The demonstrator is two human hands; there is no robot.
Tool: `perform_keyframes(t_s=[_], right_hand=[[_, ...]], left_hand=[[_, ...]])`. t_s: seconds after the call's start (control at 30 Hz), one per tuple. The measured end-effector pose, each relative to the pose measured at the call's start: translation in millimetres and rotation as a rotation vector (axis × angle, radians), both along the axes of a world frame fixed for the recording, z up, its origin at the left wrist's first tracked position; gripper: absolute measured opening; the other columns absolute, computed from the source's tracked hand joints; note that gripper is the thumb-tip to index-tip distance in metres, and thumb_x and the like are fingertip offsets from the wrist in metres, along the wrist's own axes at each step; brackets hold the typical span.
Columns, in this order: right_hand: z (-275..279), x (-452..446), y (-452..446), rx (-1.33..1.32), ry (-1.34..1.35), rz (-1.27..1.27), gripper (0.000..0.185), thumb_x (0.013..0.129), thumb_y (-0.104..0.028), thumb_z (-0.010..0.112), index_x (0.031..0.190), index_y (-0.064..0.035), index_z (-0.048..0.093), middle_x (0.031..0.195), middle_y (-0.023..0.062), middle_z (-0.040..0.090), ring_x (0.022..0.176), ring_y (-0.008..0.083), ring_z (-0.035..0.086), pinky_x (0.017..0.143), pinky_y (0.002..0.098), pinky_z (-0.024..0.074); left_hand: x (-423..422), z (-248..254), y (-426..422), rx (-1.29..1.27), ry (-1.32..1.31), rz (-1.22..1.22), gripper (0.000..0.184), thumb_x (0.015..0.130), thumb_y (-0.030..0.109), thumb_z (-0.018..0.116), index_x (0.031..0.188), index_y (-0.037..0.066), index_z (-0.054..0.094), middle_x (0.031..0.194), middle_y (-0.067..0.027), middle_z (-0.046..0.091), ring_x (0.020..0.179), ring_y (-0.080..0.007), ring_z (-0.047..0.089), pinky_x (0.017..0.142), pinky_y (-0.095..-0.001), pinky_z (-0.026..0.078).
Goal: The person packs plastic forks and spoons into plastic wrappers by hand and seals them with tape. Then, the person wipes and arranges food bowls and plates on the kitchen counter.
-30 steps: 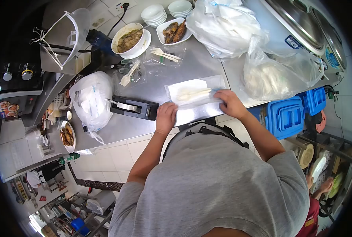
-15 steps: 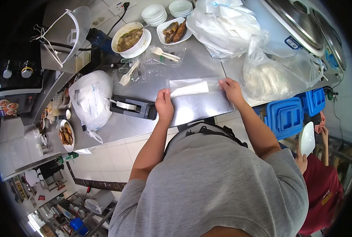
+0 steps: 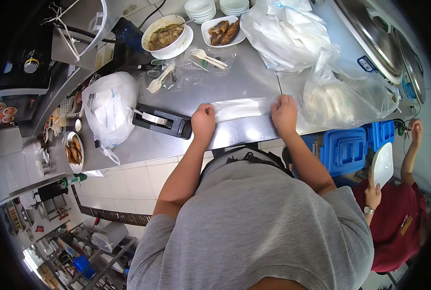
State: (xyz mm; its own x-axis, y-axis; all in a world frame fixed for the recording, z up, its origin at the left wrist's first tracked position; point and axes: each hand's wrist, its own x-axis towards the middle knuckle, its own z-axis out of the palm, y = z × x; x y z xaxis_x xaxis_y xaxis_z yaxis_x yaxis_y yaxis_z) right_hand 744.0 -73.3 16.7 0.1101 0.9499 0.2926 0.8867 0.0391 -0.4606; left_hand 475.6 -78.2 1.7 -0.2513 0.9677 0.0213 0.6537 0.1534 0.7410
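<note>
A narrow clear plastic packet with white paper inside is stretched flat above the steel counter's front edge. My left hand is closed on its left end, and my right hand is closed on its right end. Left of my left hand sits a black tape dispenser. Beyond the packet lie wooden cutlery pieces and a wooden spoon and fork on clear wrappers. Any cutlery inside the packet cannot be made out.
White plastic bags stand left, behind and right. A bowl of food and a fish dish are at the back. Blue bins stand below. A person in red holds a white plate.
The packet has been folded narrower and pulled taut between my closed hands. The person in red has come further into view at right with a white plate. The view has shifted slightly.
</note>
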Motion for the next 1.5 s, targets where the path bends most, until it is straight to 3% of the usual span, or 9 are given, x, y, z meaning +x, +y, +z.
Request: perform_keyframes(t_s=[0.13,0.23,0.33,0.43,0.77,0.87,0.97,1.13,1.5], right_hand=[[19,-28,-4,0.193,0.001,0.472,0.043,0.080,-0.021,0.064,0.116,-0.0031,0.052,0.123,0.0181,0.052,0.113,0.0385,0.048,0.098,0.0483,0.0362],[6,-48,-22,-0.030,-0.072,0.568,0.047,0.082,-0.025,0.063,0.121,-0.0014,0.051,0.130,0.0191,0.048,0.122,0.0368,0.042,0.104,0.0489,0.0302],[-15,-46,-34,-0.148,-0.089,0.581,0.053,0.085,-0.027,0.060,0.129,-0.0011,0.045,0.139,0.0189,0.038,0.132,0.0346,0.033,0.109,0.0482,0.0231],[-14,-46,-37,-0.168,-0.086,0.591,0.055,0.086,-0.027,0.059,0.132,-0.0011,0.042,0.142,0.0180,0.035,0.134,0.0340,0.029,0.110,0.0498,0.0206],[5,-74,-33,-0.229,-0.323,0.492,0.053,0.082,-0.020,0.062,0.129,-0.0019,0.047,0.142,0.0173,0.034,0.134,0.0344,0.029,0.108,0.0550,0.0191],[34,-99,-21,-0.263,0.008,0.523,0.052,0.078,-0.022,0.067,0.125,-0.0038,0.050,0.139,0.0186,0.038,0.131,0.0350,0.033,0.106,0.0541,0.0246],[57,-156,-14,-0.389,0.643,0.544,0.051,0.076,-0.024,0.070,0.121,-0.0067,0.053,0.137,0.0193,0.041,0.130,0.0348,0.035,0.103,0.0538,0.0295],[80,-249,-12,-0.470,-0.086,0.553,0.070,0.056,-0.029,0.080,0.118,-0.0142,0.054,0.124,0.0220,0.052,0.103,0.0504,0.052,0.094,0.0576,0.0362],[86,-318,0,-0.546,-0.152,0.347,0.051,0.058,-0.028,0.078,0.104,-0.0152,0.062,0.102,0.0188,0.062,0.107,0.0436,0.050,0.098,0.0570,0.0303]], left_hand=[[-1,2,2,-0.030,0.005,-0.038,0.020,0.084,0.018,0.058,0.094,0.001,0.062,0.072,-0.0167,0.064,0.064,-0.0335,0.063,0.062,-0.0400,0.050],[10,33,-3,-0.128,-0.024,0.042,0.027,0.083,0.018,0.058,0.106,0.004,0.059,0.088,-0.0176,0.065,0.083,-0.0324,0.063,0.074,-0.0413,0.048],[16,32,-10,0.364,0.471,-0.409,0.038,0.084,0.021,0.058,0.120,0.008,0.052,0.112,-0.0142,0.058,0.107,-0.0280,0.054,0.091,-0.0431,0.039],[21,16,-18,0.227,0.431,-0.590,0.041,0.083,0.025,0.060,0.120,0.010,0.054,0.125,-0.0116,0.049,0.118,-0.0263,0.044,0.099,-0.0463,0.029],[2,16,-22,0.156,0.497,-0.512,0.041,0.082,0.032,0.061,0.118,0.012,0.056,0.120,-0.0092,0.051,0.112,-0.0253,0.046,0.094,-0.0467,0.031],[-8,3,-28,0.220,0.418,-0.487,0.041,0.082,0.031,0.062,0.118,0.013,0.056,0.119,-0.0095,0.052,0.113,-0.0254,0.045,0.094,-0.0462,0.031],[-18,-14,-28,0.110,0.360,-0.503,0.046,0.084,0.036,0.056,0.123,0.012,0.052,0.124,-0.0097,0.048,0.116,-0.0271,0.043,0.097,-0.0512,0.031],[-23,-14,-24,0.279,0.367,-0.479,0.039,0.083,0.029,0.057,0.117,0.011,0.057,0.117,-0.0099,0.051,0.113,-0.0266,0.044,0.100,-0.0483,0.029],[-51,-50,-3,0.341,0.453,-0.460,0.044,0.086,0.029,0.050,0.125,0.008,0.051,0.122,-0.0114,0.050,0.119,-0.0292,0.042,0.104,-0.0490,0.027]])
